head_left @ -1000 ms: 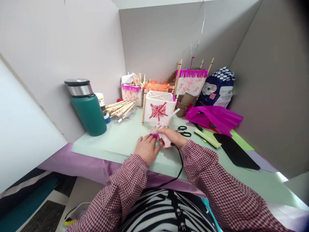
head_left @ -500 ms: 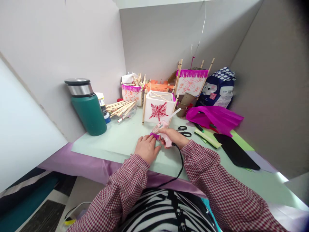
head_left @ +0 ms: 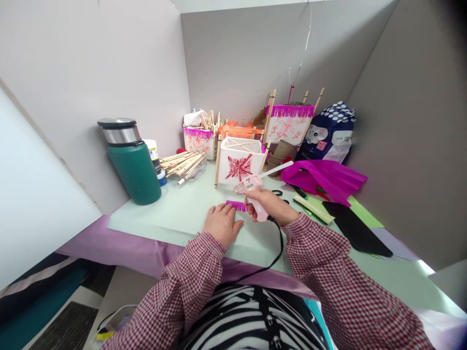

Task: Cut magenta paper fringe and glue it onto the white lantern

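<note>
My right hand (head_left: 272,206) is closed round a pink glue gun (head_left: 252,190) with a white glue stick poking out of its back. Its nozzle points left, just above a small strip of magenta fringe (head_left: 236,205) lying on the pale green table (head_left: 175,216). My left hand (head_left: 221,224) rests on the table with its fingers pressed on the near end of that strip. A black cord runs from the gun down towards my lap. Right behind the gun stands a white paper lantern (head_left: 240,166) with a red flower on it.
A green flask (head_left: 132,161) and a bundle of wooden sticks (head_left: 182,163) are at the left. Behind stand two fringed lanterns (head_left: 290,123), paper cups and a dotted blue bag (head_left: 330,132). Magenta crepe paper (head_left: 324,176), scissors (head_left: 279,193) and a black sheet (head_left: 353,227) lie right.
My right hand has lifted the glue gun up and to the right, off the fringe strip, which now shows more fully. My left hand has stayed put.
</note>
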{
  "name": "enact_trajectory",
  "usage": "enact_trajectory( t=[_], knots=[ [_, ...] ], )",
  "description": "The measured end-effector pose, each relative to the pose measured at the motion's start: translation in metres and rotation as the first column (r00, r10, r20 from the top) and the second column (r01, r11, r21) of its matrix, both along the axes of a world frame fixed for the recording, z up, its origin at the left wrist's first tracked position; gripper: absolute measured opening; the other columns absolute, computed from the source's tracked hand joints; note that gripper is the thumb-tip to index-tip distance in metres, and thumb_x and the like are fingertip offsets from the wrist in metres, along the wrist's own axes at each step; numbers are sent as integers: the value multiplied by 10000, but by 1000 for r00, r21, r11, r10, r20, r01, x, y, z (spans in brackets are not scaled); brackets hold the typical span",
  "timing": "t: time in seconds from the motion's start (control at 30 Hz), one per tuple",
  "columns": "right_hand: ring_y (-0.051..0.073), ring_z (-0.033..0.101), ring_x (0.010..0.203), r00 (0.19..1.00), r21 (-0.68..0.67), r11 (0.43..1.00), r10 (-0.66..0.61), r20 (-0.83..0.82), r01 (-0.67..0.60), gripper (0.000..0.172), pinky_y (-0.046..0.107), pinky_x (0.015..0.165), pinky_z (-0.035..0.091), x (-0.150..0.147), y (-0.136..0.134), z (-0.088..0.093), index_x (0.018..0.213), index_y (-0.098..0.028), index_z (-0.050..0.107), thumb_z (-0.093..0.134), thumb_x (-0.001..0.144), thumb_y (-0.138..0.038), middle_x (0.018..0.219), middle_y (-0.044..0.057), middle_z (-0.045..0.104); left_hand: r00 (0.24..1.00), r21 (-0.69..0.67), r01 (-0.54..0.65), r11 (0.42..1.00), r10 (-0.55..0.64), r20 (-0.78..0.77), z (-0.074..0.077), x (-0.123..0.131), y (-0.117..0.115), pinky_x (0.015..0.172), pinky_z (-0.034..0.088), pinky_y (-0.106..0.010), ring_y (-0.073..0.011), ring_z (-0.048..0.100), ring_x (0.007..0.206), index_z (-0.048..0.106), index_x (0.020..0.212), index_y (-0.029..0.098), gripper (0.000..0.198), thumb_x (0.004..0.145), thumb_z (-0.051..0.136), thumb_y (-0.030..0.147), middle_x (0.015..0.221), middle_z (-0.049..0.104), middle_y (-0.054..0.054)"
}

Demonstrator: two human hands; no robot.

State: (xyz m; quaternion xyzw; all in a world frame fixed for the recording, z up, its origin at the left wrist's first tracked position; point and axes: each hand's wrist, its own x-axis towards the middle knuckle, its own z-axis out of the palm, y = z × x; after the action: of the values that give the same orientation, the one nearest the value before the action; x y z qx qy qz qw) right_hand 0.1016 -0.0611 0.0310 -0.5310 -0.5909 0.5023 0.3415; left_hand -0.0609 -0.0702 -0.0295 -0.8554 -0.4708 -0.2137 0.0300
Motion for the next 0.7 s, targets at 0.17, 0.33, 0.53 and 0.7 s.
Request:
enact_trajectory(
  t=[0.17, 0.33, 0.53, 0.7],
  knots=[
    [127, 548, 459, 957, 248, 967, -19, 288, -55, 407, 236, 460, 410, 17, -20, 4, 607, -157, 564, 451, 836, -474, 557, 37, 599, 993, 15, 56, 998, -57, 107, -5, -8, 6, 963, 369, -433, -262, 499, 1111, 602, 1057, 137, 317, 821, 516, 331, 1224, 541, -148],
    [148, 550, 546, 923, 426, 904, -187, 335, 28, 393, 258, 558, 410, -1, -25, 6, 685, -178, 566, 419, 850, -503, 573, 13, 584, 882, -38, 82, 996, -54, 468, 8, -21, -3, 921, 421, -401, -224, 552, 1010, 621, 968, 160, 220, 826, 497, 272, 1062, 609, -116],
    [170, 564, 803, 982, 449, 877, -190, -3, 171, 454, 282, 711, 438, -71, -9, 1, 947, -200, 567, 290, 889, -555, 881, 62, 618, 596, -301, 464, 833, -42, 802, 35, -26, -23, 746, 485, -317, -167, 579, 815, 542, 1000, 134, 347, 832, 469, 428, 921, 620, -75],
    [153, 562, 784, 993, 507, 860, -9, 116, -51, 426, 277, 714, 441, -74, -10, -14, 963, -178, 604, 340, 899, -507, 886, 66, 623, 727, -361, 192, 912, 115, 677, 40, -61, -7, 681, 448, -298, -163, 545, 705, 538, 881, 152, 379, 819, 416, 505, 762, 579, -33]
  ],
)
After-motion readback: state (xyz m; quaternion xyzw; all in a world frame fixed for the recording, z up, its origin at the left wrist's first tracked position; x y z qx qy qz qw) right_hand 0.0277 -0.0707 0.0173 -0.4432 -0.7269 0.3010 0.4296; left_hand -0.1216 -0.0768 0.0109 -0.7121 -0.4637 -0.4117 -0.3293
